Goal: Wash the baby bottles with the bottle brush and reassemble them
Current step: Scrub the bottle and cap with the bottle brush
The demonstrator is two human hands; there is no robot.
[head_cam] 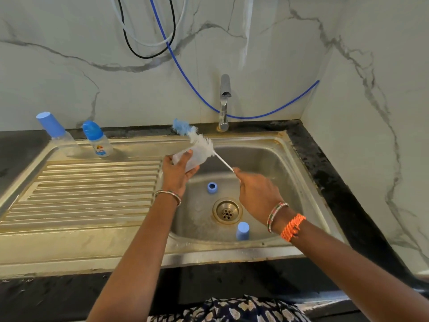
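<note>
Over the steel sink [287,159], both hands at work. Left hand [175,174] wraps thumb and fingers round a clear bottle body [189,159], no cap or collar on it, held tilted above the basin's 10 o'clock corner. Right hand [256,194] pinches the thin white stem of the bottle brush [199,141], fingers curled closed on it; stem runs up toward 10 o'clock from the fist. White bristles lie against the bottle's upper end, blue tip past it toward the back rim; whether any bristle is inside the mouth, cannot tell. In the basin: blue collar ring [212,187] at 11 o'clock of the drain [227,210], just beside it; blue cap [242,230] standing at 5 o'clock of the drain, near the front wall. On the drainboard [92,194], far edge: two assembled bottles, well apart from the hands. Tall capped bottle [58,133] at the far left, short printed bottle [97,141] to its 3 o'clock, near but not touching. Tap [224,103] at 12 o'clock of the basin, no water visible running. Bangles on both wrists, orange thread band [293,227] on the right.
</note>
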